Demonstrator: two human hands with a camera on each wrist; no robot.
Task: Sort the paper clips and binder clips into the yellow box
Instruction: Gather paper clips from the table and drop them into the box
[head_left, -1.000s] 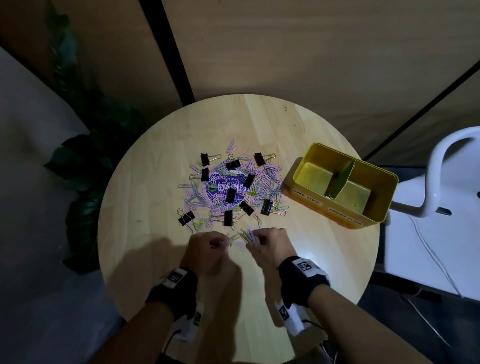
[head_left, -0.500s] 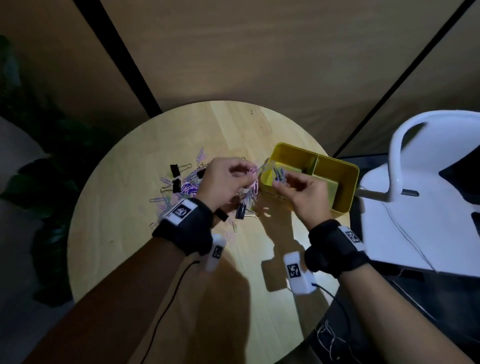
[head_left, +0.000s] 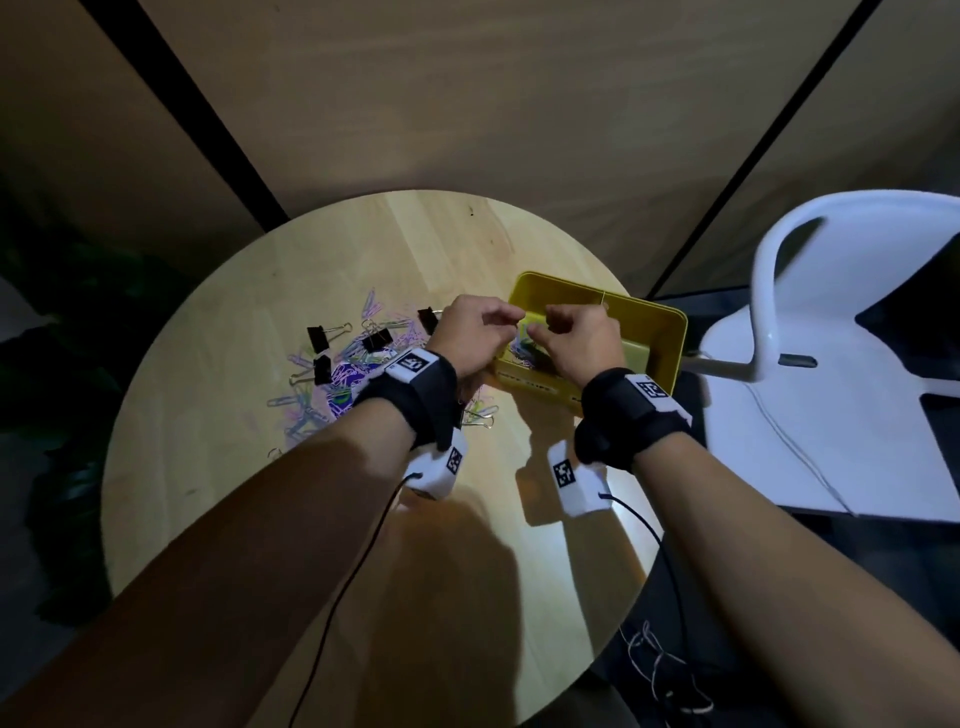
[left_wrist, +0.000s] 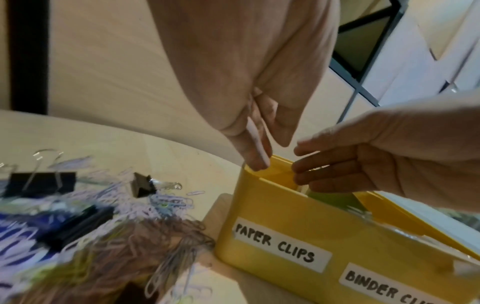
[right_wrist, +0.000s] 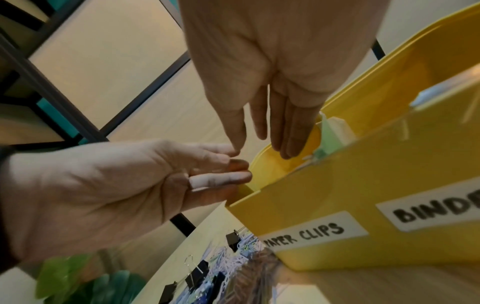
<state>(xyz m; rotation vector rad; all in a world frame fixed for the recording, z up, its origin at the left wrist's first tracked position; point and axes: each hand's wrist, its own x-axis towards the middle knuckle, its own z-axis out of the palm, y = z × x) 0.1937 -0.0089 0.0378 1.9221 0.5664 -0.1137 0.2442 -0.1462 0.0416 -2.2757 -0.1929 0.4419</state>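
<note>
I count one yellow box (head_left: 667, 332) right of centre in my head view, split into two compartments, with two white labels (left_wrist: 281, 244) on its front wall. Four black binder clips (head_left: 318, 338) show left of centre; others may be hidden under my left hand (head_left: 475, 338). The paper clips (head_left: 306, 410) are too tangled to count. Two hands, with the right hand (head_left: 584, 338), one round table (head_left: 218, 467), one white chair (head_left: 831, 374).

two white handwritten labels on the front wall of the yellow box (left_wrist: 272, 207): "paper clips" label (left_wrist: 279, 245) under the left compartment, read in full from both wrist views; beside it to the right, "binder cl…" label (left_wrist: 384, 288), cut off by the frame edge. square black-and-white coded markers on wrist bands (head_left: 415, 360), unreadable as text.
</note>
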